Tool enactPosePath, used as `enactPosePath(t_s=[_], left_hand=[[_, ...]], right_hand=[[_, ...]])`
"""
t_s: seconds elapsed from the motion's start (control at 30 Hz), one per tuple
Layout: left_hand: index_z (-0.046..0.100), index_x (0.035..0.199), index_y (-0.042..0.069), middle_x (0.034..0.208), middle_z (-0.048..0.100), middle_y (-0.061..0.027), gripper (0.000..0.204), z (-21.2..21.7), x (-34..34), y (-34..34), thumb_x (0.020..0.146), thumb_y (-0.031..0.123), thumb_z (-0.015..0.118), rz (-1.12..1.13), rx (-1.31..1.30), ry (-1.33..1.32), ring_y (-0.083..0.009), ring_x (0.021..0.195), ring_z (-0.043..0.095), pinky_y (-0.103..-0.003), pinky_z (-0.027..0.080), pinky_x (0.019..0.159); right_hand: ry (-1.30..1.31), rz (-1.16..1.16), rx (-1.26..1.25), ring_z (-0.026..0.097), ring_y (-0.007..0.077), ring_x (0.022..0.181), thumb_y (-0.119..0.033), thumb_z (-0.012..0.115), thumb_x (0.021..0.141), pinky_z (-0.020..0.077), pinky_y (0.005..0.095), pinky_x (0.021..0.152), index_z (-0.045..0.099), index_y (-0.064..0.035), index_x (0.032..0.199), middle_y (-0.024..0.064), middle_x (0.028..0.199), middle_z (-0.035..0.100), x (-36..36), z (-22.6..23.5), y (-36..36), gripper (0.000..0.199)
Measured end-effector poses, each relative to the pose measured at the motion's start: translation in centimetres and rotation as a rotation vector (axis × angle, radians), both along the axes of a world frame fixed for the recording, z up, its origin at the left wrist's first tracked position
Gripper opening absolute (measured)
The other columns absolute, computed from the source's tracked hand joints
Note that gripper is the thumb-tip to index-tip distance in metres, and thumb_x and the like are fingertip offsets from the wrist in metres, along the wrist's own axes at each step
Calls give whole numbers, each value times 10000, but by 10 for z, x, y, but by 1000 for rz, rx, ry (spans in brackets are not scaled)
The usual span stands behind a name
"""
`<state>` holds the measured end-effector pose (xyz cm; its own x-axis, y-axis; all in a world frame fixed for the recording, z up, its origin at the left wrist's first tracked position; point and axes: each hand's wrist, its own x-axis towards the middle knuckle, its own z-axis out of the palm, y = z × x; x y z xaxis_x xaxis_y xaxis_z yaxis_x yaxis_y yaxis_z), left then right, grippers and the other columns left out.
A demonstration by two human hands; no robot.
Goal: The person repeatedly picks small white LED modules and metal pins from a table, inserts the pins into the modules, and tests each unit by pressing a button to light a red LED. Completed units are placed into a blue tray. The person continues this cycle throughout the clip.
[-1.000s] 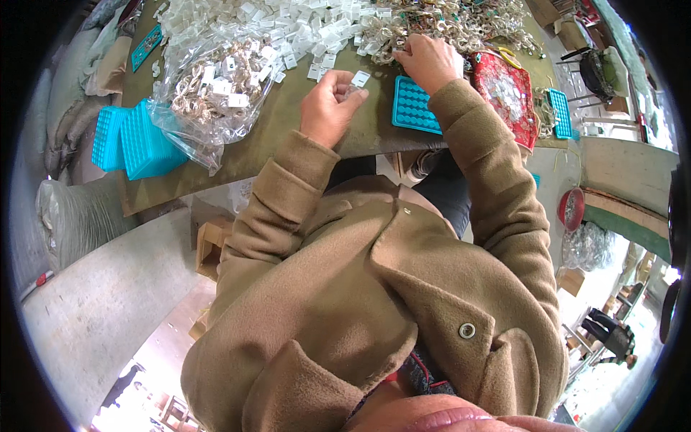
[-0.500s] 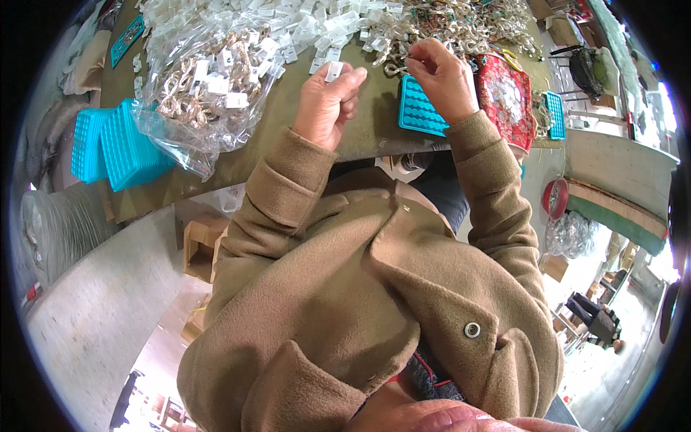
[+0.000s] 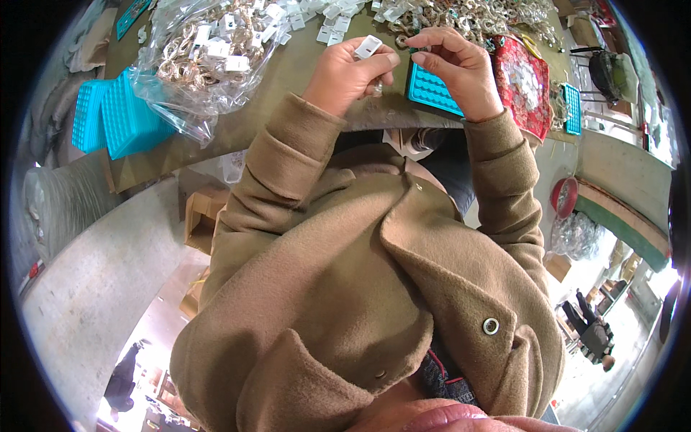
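My left hand [image 3: 348, 74] is closed, with a small white plastic tag [image 3: 368, 47] pinched at thumb and forefinger. A pale, clear-looking bit peeks out under its curled fingers. Facing it on the right, my right hand [image 3: 461, 70] has thumb and forefinger drawn close together; a tiny dark thing seems to sit at the fingertips, too small to name. Below that hand lies a turquoise ridged tray [image 3: 430, 93]. Beyond both hands spread a heap of tangled beige cords [image 3: 461, 16] and loose white tags [image 3: 332, 29].
At the left, a clear plastic bag [image 3: 194, 119] holds tagged cords, beside stacked turquoise trays [image 3: 129, 119]. A red patterned cloth [image 3: 520, 93] with small white pieces lies right, near another turquoise tray [image 3: 571, 108]. A cardboard box [image 3: 206, 216] stands below the table. Someone in dark clothes [image 3: 594, 335] is far right.
My left hand has moved up and right with the tag, now tilted. My right hand has shifted slightly right, its fingers pointing toward the left hand. The view has tipped a little.
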<state>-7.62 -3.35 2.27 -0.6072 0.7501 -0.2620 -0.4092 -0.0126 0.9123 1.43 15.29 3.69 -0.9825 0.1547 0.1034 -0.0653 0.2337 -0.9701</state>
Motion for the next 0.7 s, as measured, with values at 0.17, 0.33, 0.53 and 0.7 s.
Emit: enactPosePath(t_s=[0.17, 0.33, 0.53, 0.7], left_hand=[[661, 920, 18, 718, 628, -9, 103, 0, 16, 13, 845, 87, 675, 113, 177, -109, -55, 539, 505, -197, 389, 485], [662, 912, 16, 733, 631, -10, 90, -1, 33, 27, 832, 57, 673, 246, 165, -79, -64, 558, 525, -204, 411, 506], [663, 901, 27, 750, 629, 6, 56, -5, 55, 41, 846, 33, 671, 292, 105, 170, -47, 598, 545, -193, 431, 512], [663, 896, 18, 764, 641, 8, 64, -7, 61, 46, 836, 13, 681, 313, 168, 267, -49, 614, 564, -194, 444, 513]], right_hand=[[16, -55, -271, 575, 78, 924, -59, 677, 864, 474, 219, 814, 685, -36, 1062, 0, 994, 635, 11, 1, -5, 200], [64, -345, -355, 579, 77, 796, -130, 732, 842, 483, 213, 695, 653, -27, 942, 0, 852, 625, 18, -8, -19, 164], [-75, -288, -774, 560, 80, 654, -94, 667, 893, 444, 211, 612, 618, -65, 936, -12, 772, 603, 35, -23, -18, 71], [20, -198, -992, 590, 88, 697, -55, 594, 929, 489, 215, 611, 568, -99, 966, 6, 836, 613, 45, -25, -19, 64]])
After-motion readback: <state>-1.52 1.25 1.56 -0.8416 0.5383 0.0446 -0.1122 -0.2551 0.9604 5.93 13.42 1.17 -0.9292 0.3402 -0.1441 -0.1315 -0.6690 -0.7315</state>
